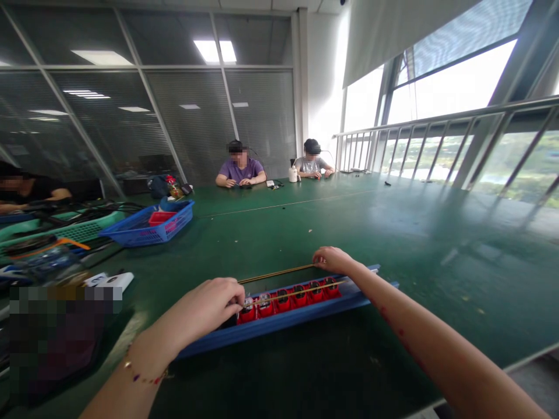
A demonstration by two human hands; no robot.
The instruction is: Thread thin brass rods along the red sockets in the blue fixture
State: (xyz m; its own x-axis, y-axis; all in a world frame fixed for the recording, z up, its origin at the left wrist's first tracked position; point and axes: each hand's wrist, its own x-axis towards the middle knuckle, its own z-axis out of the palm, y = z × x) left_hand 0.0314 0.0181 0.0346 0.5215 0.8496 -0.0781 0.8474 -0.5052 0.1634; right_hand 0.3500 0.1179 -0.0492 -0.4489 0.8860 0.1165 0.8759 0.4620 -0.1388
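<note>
Left hand point(208, 306): at the near, left end of the blue tray, fingers curled together on the ends of the thin rods; whether they pinch both rods or only one I cannot tell.
Right hand point(332, 259): at the far end of the tray, fingers bent down and closed on the other end of the upper rod.
Thin rods point(279, 272): two brass-coloured rods run side by side between the hands; one lies across the tops of the red parts, the other just beyond the tray's far edge.
Red parts point(290, 298): a row of small red pieces seated in the tray's channel, close together, between the two hands.
Blue tray point(279, 321): a long narrow channel lying slantwise on the green table point(393, 233), near its front edge.
Risk: the rods look slender, so uneven pull from the two hands could bow one or let an end slip out; a rod dragging over the row could tip a red part out of line.
Blue basket point(148, 224): well apart to the left, holding a red box.
People point(240, 170): two sit at the table's far end, a third at the left edge.
</note>
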